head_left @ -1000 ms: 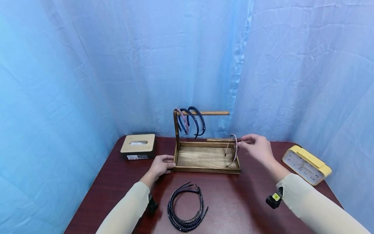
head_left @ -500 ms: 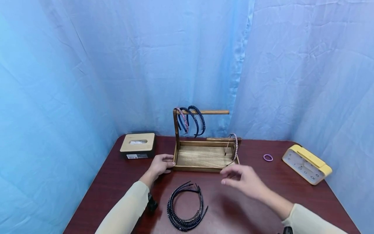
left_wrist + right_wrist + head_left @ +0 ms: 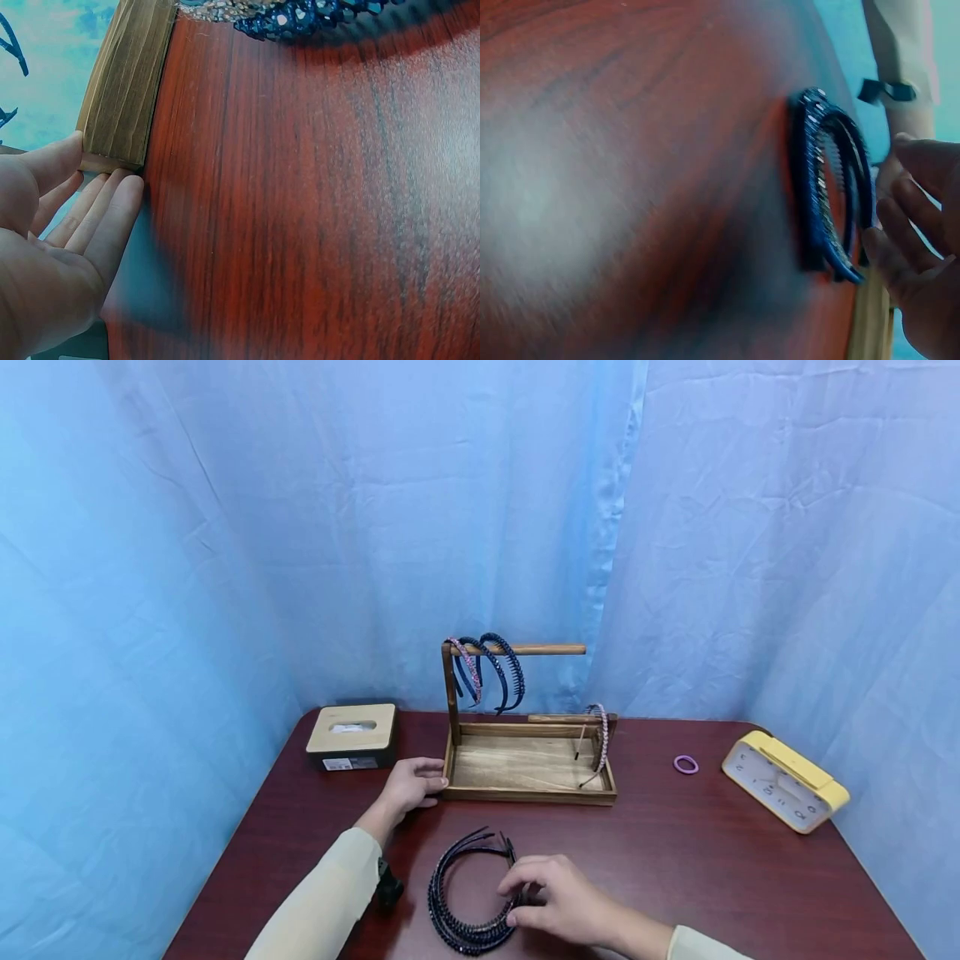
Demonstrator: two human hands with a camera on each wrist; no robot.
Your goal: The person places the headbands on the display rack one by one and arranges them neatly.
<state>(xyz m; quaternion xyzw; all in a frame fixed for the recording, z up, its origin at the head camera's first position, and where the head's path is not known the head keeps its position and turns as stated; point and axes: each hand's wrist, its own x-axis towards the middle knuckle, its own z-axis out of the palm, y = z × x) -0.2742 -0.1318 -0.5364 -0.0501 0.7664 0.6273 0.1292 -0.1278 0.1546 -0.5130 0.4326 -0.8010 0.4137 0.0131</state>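
My left hand [image 3: 408, 787] rests at the left front corner of a wooden headband stand [image 3: 495, 795]. In the left wrist view its thumb and straight fingertips touch the end of the tray wall [image 3: 124, 97]. My right hand [image 3: 562, 897], fingers loosely bent and apart, is at the right side of several dark beaded headbands [image 3: 453, 918] lying together on the table; whether it touches them is unclear. A pink headband [image 3: 465, 667] and dark headbands [image 3: 517, 677] hang on the stand's upper bar [image 3: 555, 649]. Another pale pink headband [image 3: 604, 735] hangs on the lower bar [image 3: 555, 718].
A tissue box [image 3: 352, 735] stands left of the stand. To the right lie a purple hair tie [image 3: 686, 764] and a yellow clock [image 3: 787, 781]. Curtains [image 3: 480, 527] surround the back and sides of the dark red table [image 3: 675, 852].
My right hand has left the pale pink headband on the lower bar and come down and left to the dark headbands. The hair tie has come into sight. My left hand stays at the stand.
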